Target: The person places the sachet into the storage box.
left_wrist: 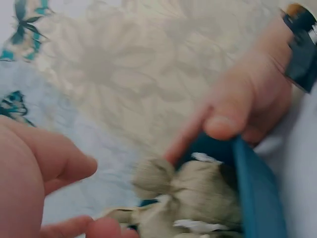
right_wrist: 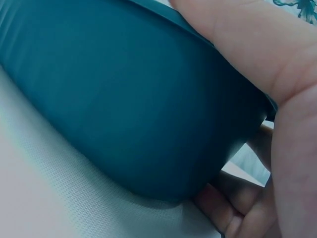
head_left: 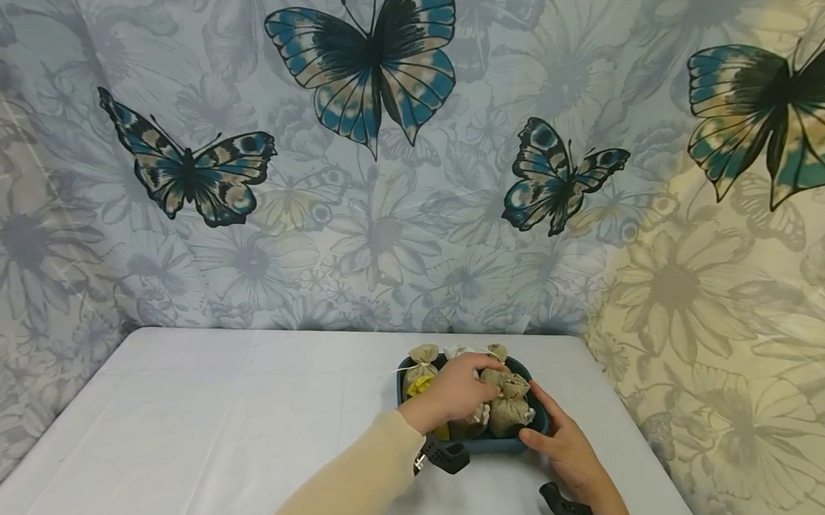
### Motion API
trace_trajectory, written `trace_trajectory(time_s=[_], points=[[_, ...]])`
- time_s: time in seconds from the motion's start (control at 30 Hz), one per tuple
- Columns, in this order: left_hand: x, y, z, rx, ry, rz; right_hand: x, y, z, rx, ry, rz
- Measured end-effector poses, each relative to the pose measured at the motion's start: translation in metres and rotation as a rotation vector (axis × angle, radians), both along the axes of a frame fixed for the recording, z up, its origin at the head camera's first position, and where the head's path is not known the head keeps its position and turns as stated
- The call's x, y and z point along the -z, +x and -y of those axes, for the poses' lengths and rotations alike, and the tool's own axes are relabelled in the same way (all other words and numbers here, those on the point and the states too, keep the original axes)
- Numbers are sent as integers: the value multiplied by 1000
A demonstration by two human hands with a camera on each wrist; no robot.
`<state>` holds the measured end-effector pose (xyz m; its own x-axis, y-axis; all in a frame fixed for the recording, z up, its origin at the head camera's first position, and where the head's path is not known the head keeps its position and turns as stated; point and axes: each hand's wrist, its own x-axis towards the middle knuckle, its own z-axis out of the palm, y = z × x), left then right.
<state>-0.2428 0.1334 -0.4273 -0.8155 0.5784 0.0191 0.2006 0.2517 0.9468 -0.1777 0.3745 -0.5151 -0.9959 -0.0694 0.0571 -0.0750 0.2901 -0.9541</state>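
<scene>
A dark blue plastic bin (head_left: 487, 447) on the table holds several small tied cloth sachets. My left hand (head_left: 457, 390) reaches over it, fingers beside the beige sachets (head_left: 511, 417) on the right side. In the left wrist view, its thumb and fingers stand apart with nothing visible between them; the fingertips are close to a tied sachet (left_wrist: 203, 193), and contact cannot be told. My right hand (head_left: 573, 453) holds the bin's right end, thumb at the rim and fingers around the outside. The right wrist view shows the bin's smooth outer wall (right_wrist: 124, 99) against that hand.
A yellow item (head_left: 419, 385) and another beige sachet (head_left: 423, 355) lie in the bin's left part. White cloth covers the table (head_left: 205, 417). Butterfly-printed fabric (head_left: 385, 249) hangs behind and at the sides. Each wrist wears a black camera mount (head_left: 445, 455).
</scene>
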Motion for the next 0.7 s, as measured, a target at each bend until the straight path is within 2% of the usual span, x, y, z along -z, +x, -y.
trace_trajectory(time_s=[0.07, 0.17, 0.23, 0.3, 0.4, 0.47, 0.6, 0.7], points=[[-5, 0, 11, -25, 36, 56, 0, -1, 0, -7, -7, -6], [-10, 0, 34, -61, 36, 77, 0, -3, 0, -17, -5, -11], [-13, -1, 50, -75, -12, 24, -1, -3, 0, -22, -1, 1], [-13, -2, 65, -86, -68, -70, -5, -2, -1, -25, 5, 31], [-10, -4, 89, -109, -179, -221, -13, 0, -3, -18, 68, 63], [-8, -5, 105, -130, -244, -281, -19, 2, -4, -22, 109, 72], [-7, -4, 135, -239, -454, -344, -36, 7, -6, -36, 188, 99], [-9, -1, 152, -338, -628, -361, -54, 11, -6, 2, 357, 119]])
